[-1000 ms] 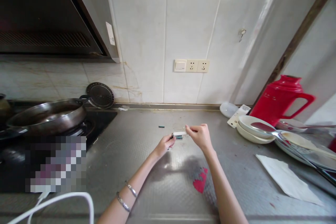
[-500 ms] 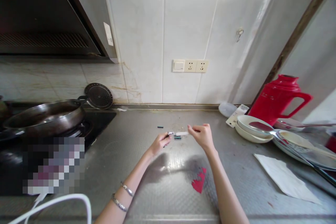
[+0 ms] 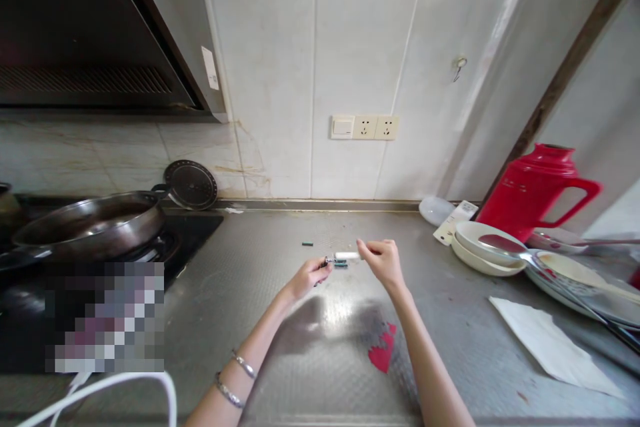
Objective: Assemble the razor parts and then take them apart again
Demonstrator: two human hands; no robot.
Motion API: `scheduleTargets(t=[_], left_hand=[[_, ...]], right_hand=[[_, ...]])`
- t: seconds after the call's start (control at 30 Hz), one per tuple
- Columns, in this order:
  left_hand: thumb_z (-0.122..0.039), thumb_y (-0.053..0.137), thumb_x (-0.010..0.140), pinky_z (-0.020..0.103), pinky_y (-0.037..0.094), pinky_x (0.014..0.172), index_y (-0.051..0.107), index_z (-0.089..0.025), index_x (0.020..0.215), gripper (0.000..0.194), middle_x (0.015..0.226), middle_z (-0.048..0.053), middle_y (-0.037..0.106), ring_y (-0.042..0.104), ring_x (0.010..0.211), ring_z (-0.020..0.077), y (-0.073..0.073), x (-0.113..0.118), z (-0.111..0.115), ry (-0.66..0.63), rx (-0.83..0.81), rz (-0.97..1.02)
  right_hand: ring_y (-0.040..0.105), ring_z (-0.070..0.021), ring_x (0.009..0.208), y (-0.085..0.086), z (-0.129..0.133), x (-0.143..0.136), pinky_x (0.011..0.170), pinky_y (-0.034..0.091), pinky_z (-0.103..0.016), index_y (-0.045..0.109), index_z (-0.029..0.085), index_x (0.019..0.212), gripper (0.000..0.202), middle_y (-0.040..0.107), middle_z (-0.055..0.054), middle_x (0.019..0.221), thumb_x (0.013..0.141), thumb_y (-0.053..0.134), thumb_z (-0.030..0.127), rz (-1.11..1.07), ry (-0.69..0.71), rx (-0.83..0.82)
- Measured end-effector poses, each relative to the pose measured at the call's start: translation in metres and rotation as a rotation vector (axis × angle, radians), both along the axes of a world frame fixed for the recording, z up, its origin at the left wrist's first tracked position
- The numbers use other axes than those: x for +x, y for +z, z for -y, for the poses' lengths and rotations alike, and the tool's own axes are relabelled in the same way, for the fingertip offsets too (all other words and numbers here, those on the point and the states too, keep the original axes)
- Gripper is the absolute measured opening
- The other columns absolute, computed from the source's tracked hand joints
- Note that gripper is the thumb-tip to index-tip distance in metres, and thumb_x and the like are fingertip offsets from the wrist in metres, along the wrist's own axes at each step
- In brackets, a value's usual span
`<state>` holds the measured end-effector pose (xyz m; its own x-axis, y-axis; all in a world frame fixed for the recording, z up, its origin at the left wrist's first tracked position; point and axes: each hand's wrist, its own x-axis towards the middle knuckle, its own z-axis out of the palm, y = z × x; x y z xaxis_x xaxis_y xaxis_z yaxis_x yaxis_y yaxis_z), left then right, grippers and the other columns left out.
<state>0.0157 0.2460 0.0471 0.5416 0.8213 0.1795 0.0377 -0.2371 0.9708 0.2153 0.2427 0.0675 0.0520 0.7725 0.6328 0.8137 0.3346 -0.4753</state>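
We pinch a metallic item (image 3: 327, 262) in our left hand (image 3: 306, 279); our right hand (image 3: 384, 261), curled shut, grips a white bar (image 3: 347, 256). Green piece (image 3: 307, 244): on worktop (image 3: 250, 293), far side.

Two silvery metal bangles (image 3: 243, 364) circle the left forearm (image 3: 265, 330), well behind the fingers (image 3: 323, 273) of the left hand (image 3: 304, 280); both are rounded; the farther looks textured.

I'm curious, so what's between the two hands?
Between the left hand and right hand, the head view shows a white stick, small green pieces and a shiny thing.
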Motion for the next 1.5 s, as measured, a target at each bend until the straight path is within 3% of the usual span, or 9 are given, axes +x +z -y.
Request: scheduleTargets(t=[0.13, 0.23, 0.47, 0.63, 0.77, 0.93, 1.13, 1.27, 1.5], left_hand=[[-0.045, 0.05, 0.077, 0.024, 0.026, 0.052, 0.042, -0.017, 0.059, 0.035, 0.052, -0.003, 0.037, 0.033, 0.051, 0.0093, 0.001, 0.0, 0.002, -0.017, -0.001, -0.013], [-0.046, 0.049, 0.078, 0.023, 0.027, 0.051, 0.042, -0.017, 0.059, 0.035, 0.053, -0.003, 0.038, 0.034, 0.051, 0.0088, 0.002, -0.002, 0.001, -0.027, -0.03, 0.027], [-0.045, 0.056, 0.072, 0.021, 0.029, 0.048, 0.038, -0.018, 0.063, 0.034, 0.052, -0.006, 0.035, 0.034, 0.047, 0.0064, -0.007, -0.003, -0.007, 0.007, -0.184, 0.201], [-0.048, 0.057, 0.071, 0.019, 0.028, 0.041, 0.037, -0.019, 0.065, 0.036, 0.049, -0.009, 0.033, 0.031, 0.039, 0.0049, -0.014, 0.0, -0.012, 0.131, -0.287, 0.222], [-0.049, 0.055, 0.072, 0.018, 0.028, 0.038, 0.044, -0.018, 0.07, 0.033, 0.048, -0.009, 0.033, 0.03, 0.038, 0.0047, -0.016, 0.001, -0.014, 0.189, -0.287, 0.208], [-0.046, 0.047, 0.075, 0.019, 0.035, 0.042, 0.051, -0.015, 0.085, 0.033, 0.056, -0.006, 0.041, 0.039, 0.044, 0.0067, -0.017, 0.002, -0.014, 0.177, -0.291, 0.267], [-0.042, 0.053, 0.073, 0.019, 0.037, 0.044, 0.053, -0.014, 0.088, 0.032, 0.064, -0.003, 0.05, 0.044, 0.047, 0.0064, -0.014, 0.005, -0.012, 0.262, -0.146, 0.278], [-0.044, 0.057, 0.072, 0.019, 0.036, 0.042, 0.051, -0.014, 0.089, 0.035, 0.071, 0.003, 0.06, 0.051, 0.051, 0.0089, -0.015, 0.01, -0.009, 0.309, -0.047, 0.247], [-0.043, 0.062, 0.069, 0.023, 0.043, 0.05, 0.051, -0.015, 0.089, 0.037, 0.071, 0.003, 0.063, 0.058, 0.055, 0.0121, -0.017, 0.013, -0.005, 0.339, -0.056, 0.3]], right_hand=[[0.023, -0.0041, 0.041, -0.001, 0.001, -0.01, 0.067, 0.03, -0.023, 0.043, 0.014, 0.037, 0.056, 0.031, 0.005, 0.038, 0.083, 0.042, 0.046, 0.015, 0.052, 0.006], [0.025, -0.0046, 0.041, -0.001, 0.0, 0.001, 0.063, 0.029, -0.023, 0.044, 0.014, 0.036, 0.056, 0.032, 0.005, 0.038, 0.082, 0.043, 0.047, 0.012, 0.018, -0.003], [0.037, -0.0093, 0.041, -0.011, -0.013, 0.016, 0.045, 0.023, -0.023, 0.055, 0.014, 0.043, 0.061, 0.038, 0.001, 0.039, 0.079, 0.037, 0.06, -0.261, 0.031, -0.212], [0.034, -0.0074, 0.039, -0.015, -0.017, 0.007, 0.042, 0.029, -0.02, 0.064, 0.012, 0.074, 0.055, 0.039, 0.004, 0.044, 0.076, 0.038, 0.062, -0.572, 0.193, -0.451], [0.028, -0.0041, 0.036, -0.008, -0.008, -0.004, 0.037, 0.032, -0.017, 0.052, 0.019, 0.111, 0.051, 0.04, 0.008, 0.051, 0.074, 0.047, 0.054, -0.861, 0.265, -0.577], [0.024, -0.0027, 0.035, -0.002, 0.016, -0.024, 0.031, 0.021, -0.012, 0.037, 0.026, 0.13, 0.064, 0.038, 0.01, 0.052, 0.071, 0.055, 0.043, -1.027, 0.358, -0.561], [0.024, -0.0019, 0.033, -0.006, 0.035, -0.043, 0.03, 0.017, -0.013, 0.034, 0.026, 0.133, 0.066, 0.04, 0.01, 0.054, 0.072, 0.056, 0.04, -1.085, 0.462, -0.649], [0.024, -0.0017, 0.033, -0.003, 0.038, -0.058, 0.03, 0.015, -0.012, 0.031, 0.025, 0.134, 0.07, 0.037, 0.011, 0.053, 0.071, 0.057, 0.042, -1.206, 0.446, -0.598], [0.019, -0.0016, 0.032, -0.007, 0.06, -0.09, 0.029, 0.012, -0.013, 0.025, 0.023, 0.139, 0.08, 0.031, 0.012, 0.051, 0.071, 0.058, 0.05, -1.274, 0.438, -0.588]])
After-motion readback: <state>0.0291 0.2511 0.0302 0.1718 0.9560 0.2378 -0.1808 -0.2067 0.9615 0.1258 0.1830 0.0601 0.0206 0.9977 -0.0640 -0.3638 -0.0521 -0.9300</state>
